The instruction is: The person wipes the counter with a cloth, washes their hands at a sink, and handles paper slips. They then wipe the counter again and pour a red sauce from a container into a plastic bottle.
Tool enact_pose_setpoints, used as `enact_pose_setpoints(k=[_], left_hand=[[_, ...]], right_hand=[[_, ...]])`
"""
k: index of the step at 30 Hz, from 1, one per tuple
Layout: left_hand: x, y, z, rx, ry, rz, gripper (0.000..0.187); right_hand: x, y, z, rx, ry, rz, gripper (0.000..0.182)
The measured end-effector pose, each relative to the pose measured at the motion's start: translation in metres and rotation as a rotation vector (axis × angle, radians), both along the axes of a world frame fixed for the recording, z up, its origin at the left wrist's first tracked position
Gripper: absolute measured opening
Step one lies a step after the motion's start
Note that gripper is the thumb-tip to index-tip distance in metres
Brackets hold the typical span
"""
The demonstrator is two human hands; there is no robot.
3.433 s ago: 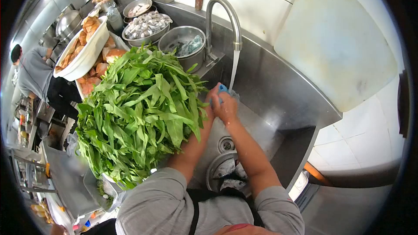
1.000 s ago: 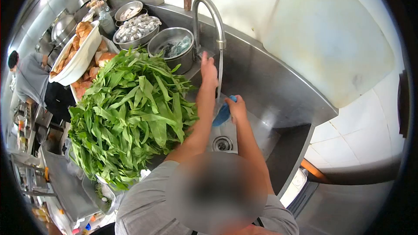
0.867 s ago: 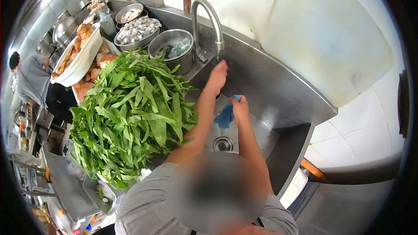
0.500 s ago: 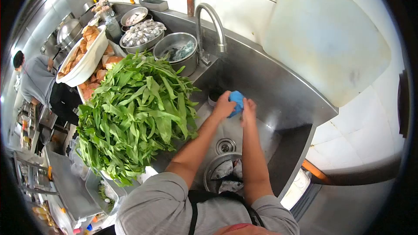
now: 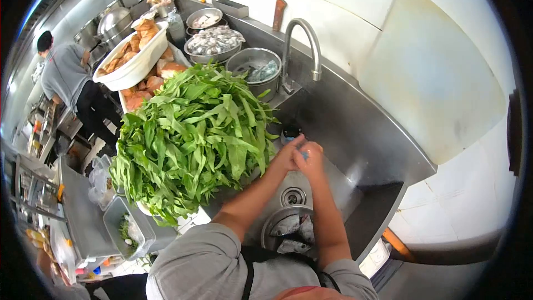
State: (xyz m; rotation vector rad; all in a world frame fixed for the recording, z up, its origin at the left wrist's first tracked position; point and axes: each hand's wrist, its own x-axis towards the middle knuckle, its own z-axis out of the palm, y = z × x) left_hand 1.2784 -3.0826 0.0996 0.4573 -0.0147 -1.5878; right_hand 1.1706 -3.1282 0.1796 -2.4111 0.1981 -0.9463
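Over the steel sink basin [image 5: 352, 122], my left hand [image 5: 287, 159] and my right hand [image 5: 311, 158] are pressed together around a small blue cloth [image 5: 305, 155]. Most of the cloth is hidden by my fingers; scraps of blue show between them and beyond my fingertips. My right hand is curled into a fist, and my left hand lies against it. Just past my fingers stands a small dark container [image 5: 290, 131], partly covered. Below my wrists is the drain [image 5: 292, 196]. Nearer my body, a metal bowl [image 5: 270, 228] holds several silvery fish pieces [image 5: 288, 225].
A big heap of leafy greens [image 5: 194, 139] rises left of the sink. The faucet [image 5: 316, 69] curves over the basin. Behind are a metal pot [image 5: 236, 66], a bowl of greyish seafood [image 5: 214, 41] and a white tub [image 5: 130, 78]. A co-worker [image 5: 72, 75] stands far left.
My hands have come together and closed around the blue cloth, which showed more before. The view has shifted, so the surroundings sit farther right and the co-worker shows more fully.
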Motion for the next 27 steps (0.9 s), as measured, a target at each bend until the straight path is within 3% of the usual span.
enact_pose_setpoints(k=[1, 2, 4, 6, 7, 9, 10, 13, 16, 18, 21, 24, 27], left_hand=[[-0.004, -0.001, 0.005, 0.19, -0.144, 0.206, 0.021], [-0.012, -0.006, 0.011, 0.172, -0.206, 0.395, 0.017], [-0.043, -0.004, 0.076, 0.135, -0.326, 0.772, 0.012], [-0.056, -0.002, 0.1, 0.181, -0.802, 0.836, 0.017], [-0.062, 0.001, 0.103, 0.148, -1.104, 0.856, 0.016], [-0.069, 0.009, 0.099, 0.062, -1.629, 0.895, 0.015], [-0.071, 0.011, 0.097, -0.041, -1.718, 0.908, 0.017], [-0.081, 0.027, 0.121, -0.337, -1.865, 0.98, 0.026], [-0.087, 0.032, 0.119, -0.447, -2.16, 0.654, 0.026], [-0.09, 0.031, 0.114, -0.633, -2.137, 0.656, 0.025], [-0.103, 0.03, 0.103, -0.764, -2.202, 0.623, 0.018], [-0.117, 0.035, 0.091, -0.836, -2.299, 0.567, 0.011], [-0.125, 0.04, 0.056, -0.825, -2.468, 0.401, 0.01]], right_hand=[[0.001, -0.001, -0.01, 0.2, -0.119, -0.059, 0.016], [0.004, -0.002, -0.021, 0.401, -0.235, -0.119, 0.018], [0.008, -0.002, -0.024, 0.943, -0.463, -0.18, 0.022], [0.008, 0.007, -0.009, 1.633, -0.667, -0.177, 0.026], [0.008, 0.003, -0.009, 1.777, -0.583, -0.216, 0.029], [0.006, -0.008, -0.018, 1.931, -0.382, 0.227, 0.029], [0.008, -0.012, -0.02, 1.982, -0.275, 0.455, 0.03], [0.006, -0.011, -0.001, 2.057, 0.0, 0.629, 0.026], [-0.007, 0.002, 0.053, 1.979, 0.313, 0.666, 0.019], [-0.015, -0.005, 0.068, 1.803, 0.439, 0.542, 0.019], [0.0, -0.043, 0.041, 1.302, 0.872, 0.669, 0.02], [0.0, -0.04, 0.023, 0.877, 1.041, 0.757, 0.028], [-0.008, -0.014, 0.019, 0.767, 1.184, 0.593, 0.026]])
